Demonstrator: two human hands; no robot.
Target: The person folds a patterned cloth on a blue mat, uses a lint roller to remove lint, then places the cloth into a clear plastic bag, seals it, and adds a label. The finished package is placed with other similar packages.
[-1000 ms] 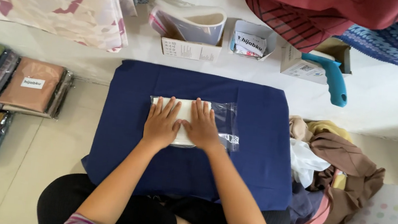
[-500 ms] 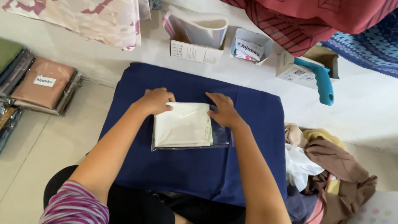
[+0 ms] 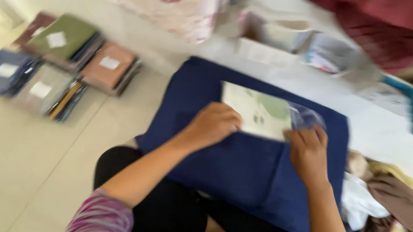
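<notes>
Bagged pale cloth (image 3: 258, 116) lies on a navy cloth (image 3: 241, 173), just beyond both hands' fingers. Left hand (image 3: 211, 126) and right hand (image 3: 308, 153) close their fingers on its near edge.

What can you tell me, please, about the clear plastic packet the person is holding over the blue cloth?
The clear plastic packet is flat and roughly rectangular, holding a folded pale fabric with a green patch. Its right end looks empty, see-through and crinkled. It lies over the dark blue cloth. The left hand grips its lower left edge and the right hand its lower right corner. Blur hides finer detail.

whole frame motion-blurred | clothes pile (image 3: 404, 219) cut off right
</notes>
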